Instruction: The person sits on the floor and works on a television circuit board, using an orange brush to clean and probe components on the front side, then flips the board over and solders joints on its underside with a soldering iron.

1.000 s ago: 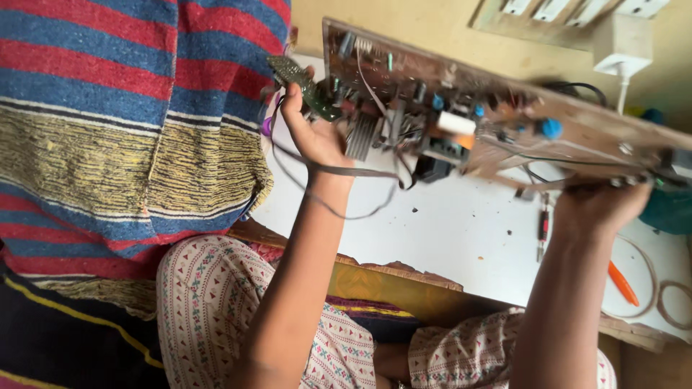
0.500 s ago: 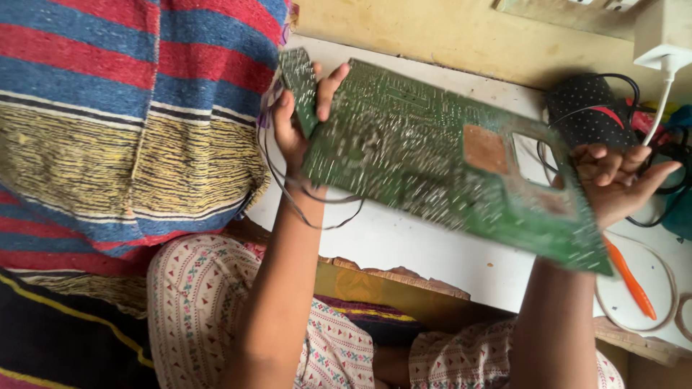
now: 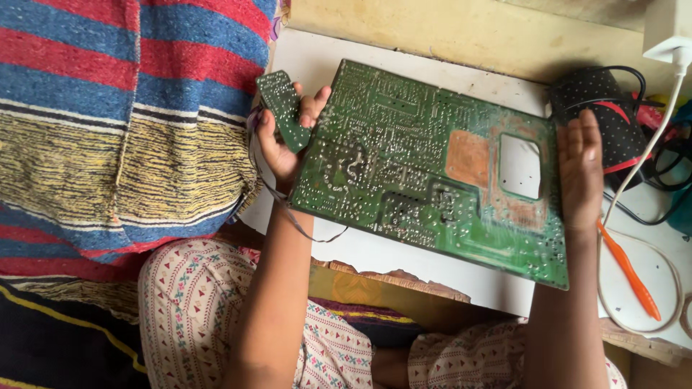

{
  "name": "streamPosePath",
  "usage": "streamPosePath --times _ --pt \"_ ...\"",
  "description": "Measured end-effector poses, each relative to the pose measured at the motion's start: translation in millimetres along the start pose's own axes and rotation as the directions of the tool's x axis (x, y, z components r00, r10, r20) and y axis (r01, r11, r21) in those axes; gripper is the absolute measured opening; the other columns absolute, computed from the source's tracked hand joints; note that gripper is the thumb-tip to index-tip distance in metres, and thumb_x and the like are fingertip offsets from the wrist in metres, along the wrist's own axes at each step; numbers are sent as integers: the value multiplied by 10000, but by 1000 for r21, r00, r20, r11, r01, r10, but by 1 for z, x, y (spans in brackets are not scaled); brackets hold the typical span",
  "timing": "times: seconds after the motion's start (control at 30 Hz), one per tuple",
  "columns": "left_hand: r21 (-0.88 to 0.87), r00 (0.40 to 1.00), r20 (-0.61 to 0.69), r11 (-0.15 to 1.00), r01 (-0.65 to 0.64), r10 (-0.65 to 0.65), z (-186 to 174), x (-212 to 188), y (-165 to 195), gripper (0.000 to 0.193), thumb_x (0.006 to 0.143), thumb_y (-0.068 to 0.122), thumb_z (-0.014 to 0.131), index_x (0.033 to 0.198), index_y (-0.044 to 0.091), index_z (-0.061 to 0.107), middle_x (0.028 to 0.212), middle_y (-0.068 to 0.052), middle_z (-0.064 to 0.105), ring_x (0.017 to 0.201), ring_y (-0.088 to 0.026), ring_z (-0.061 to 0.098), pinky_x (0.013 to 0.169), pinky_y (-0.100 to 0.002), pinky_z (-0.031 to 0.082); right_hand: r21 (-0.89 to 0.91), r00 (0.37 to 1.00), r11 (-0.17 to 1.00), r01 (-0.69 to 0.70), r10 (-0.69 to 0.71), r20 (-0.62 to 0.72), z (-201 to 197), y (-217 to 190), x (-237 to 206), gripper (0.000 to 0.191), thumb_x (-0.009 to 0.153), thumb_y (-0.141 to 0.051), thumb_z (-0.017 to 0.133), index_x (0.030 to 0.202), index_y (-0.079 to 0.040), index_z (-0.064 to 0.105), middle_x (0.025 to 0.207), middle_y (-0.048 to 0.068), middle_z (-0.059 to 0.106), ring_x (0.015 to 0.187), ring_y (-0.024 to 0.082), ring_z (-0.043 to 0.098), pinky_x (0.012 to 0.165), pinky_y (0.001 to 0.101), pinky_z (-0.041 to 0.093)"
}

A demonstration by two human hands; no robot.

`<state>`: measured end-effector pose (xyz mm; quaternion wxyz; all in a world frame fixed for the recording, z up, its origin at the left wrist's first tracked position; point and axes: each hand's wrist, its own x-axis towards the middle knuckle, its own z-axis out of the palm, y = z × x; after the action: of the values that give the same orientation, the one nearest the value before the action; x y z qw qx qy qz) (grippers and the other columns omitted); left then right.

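A large green circuit board point(image 3: 425, 166) is held flat above a white tabletop point(image 3: 404, 252), its soldered underside facing me, with a rectangular cut-out and a brownish patch near its right end. My left hand point(image 3: 285, 140) grips the board's left edge together with a small green circuit board point(image 3: 282, 108) joined to it by thin wires point(image 3: 288, 216) that hang below. My right hand point(image 3: 580, 169) holds the board's right edge, fingers flat on top.
A striped blue, red and yellow cloth point(image 3: 122, 130) hangs at the left. A black device point(image 3: 598, 108) with cables, a white plug adapter point(image 3: 667, 29) and an orange tool point(image 3: 627, 270) lie at the right. My patterned-trousered knees point(image 3: 194, 302) sit under the table's front edge.
The board has been turned over from component side up to solder side up and lowered flatter. My right hand moved from beneath its right end to on top of its right edge.
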<state>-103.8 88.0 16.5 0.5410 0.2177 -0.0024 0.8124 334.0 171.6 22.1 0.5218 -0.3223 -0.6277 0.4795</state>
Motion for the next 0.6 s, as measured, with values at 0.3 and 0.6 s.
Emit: streamPosePath --times 0.3,0.6 --pt "44 996 -82 999 21 -17 -13 -20 -4 562 1012 400 646 1418 33 517 1055 -83 603 1349 -342 546 1255 -513 371 88 991 987 -135 134 18 23 -29 -14 976 997 -667 537 1663 -32 211 1755 228 204 1662 323 152 1351 430 127" --pt "14 989 -115 995 98 -95 -2 -35 4 657 943 314 756 1497 107 470 1307 -76 630 1472 -326 491 1288 -512 354 89 979 978 -191 196 -56 22 -18 -6 930 1004 -604 577 1652 -39 222 1738 205 243 1639 318 194 1327 430 151"
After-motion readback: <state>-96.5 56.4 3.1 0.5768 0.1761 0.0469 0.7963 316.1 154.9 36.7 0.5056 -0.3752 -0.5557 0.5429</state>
